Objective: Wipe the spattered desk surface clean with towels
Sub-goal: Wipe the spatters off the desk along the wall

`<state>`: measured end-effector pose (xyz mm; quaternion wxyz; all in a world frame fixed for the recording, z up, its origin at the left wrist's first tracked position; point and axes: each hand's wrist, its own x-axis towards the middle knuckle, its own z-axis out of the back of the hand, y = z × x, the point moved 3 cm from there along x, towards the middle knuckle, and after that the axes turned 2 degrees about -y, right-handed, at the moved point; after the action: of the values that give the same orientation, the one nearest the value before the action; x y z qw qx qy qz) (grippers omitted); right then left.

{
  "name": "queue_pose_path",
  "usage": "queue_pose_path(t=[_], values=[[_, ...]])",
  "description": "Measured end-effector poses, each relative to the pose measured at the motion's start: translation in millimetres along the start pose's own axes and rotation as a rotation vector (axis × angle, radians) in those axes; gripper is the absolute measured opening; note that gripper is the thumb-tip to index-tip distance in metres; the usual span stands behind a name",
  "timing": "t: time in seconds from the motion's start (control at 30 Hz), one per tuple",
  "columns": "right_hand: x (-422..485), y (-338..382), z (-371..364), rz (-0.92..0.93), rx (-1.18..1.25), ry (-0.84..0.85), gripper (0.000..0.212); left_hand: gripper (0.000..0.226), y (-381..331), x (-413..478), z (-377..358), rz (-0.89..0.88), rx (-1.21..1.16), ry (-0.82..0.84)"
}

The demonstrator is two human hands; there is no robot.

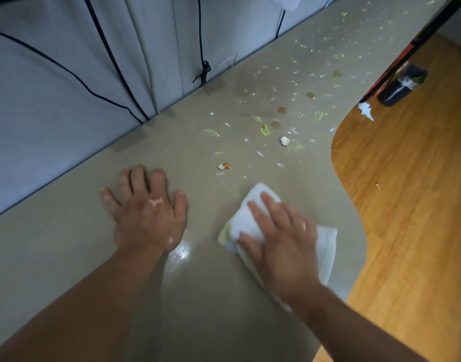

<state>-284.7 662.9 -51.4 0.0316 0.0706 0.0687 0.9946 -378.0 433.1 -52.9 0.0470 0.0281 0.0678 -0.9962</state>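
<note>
Right hand [281, 241] blurred, finger outlines smeared; it covers middle of white towel [327, 246], towel's near end hidden under wrist. Both forearms cut off at bottom edge. White object [289, 2] cropped by top edge, unidentifiable. Speck [377, 186] on floor [406, 218] too small to tell. Dark container [401, 86] soft, contents unclear

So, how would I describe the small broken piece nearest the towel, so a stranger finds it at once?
Start at the white towel under the right hand on the beige desk. Just beyond its far end lies the small piece. Unlike the larger all-white piece farther back, it is part white, part orange-brown.
</note>
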Motion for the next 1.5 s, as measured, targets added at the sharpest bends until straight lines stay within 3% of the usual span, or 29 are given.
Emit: queue_pose_path(t=[0.2,0.33,0.47,0.7,0.87,0.97,1.17,1.3,1.37,1.5], values=[[119,-82,-4,-0.415,-0.005,0.031,0.067,0.051,3,1,-2,-0.005,0.03,-0.011],[141,-117,7,-0.647,0.083,0.032,0.07,0.056,1,0,1,-0.019,0.026,-0.035],[108,-94,7,-0.559,0.027,0.002,0.066,0.055,0,0,2,-0.009,0.024,-0.022],[-12,18,1,-0.068,-0.014,-0.037,0.062,0.055,-2,4,2,-0.005,-0.024,0.002],[4,40,-6,0.217,0.018,-0.004,0.059,0.056,0,4,1,0.001,-0.016,0.018],[48,23,-14,0.161,0.011,0.001,0.061,0.058,1,4,-2,0.013,-0.017,0.047],[147,-69,-10,-0.28,0.022,0.04,0.07,0.064,1,4,-1,0.008,-0.014,0.041],[151,-99,2,-0.529,0.064,0.021,0.072,0.066,1,4,-2,0.005,0.001,0.029],[130,-86,3,-0.53,0.051,-0.015,0.068,0.065,2,3,-1,0.002,0.01,0.039],[54,-26,1,-0.264,-0.01,-0.079,0.064,0.062,2,6,-2,-0.006,-0.009,0.074]])
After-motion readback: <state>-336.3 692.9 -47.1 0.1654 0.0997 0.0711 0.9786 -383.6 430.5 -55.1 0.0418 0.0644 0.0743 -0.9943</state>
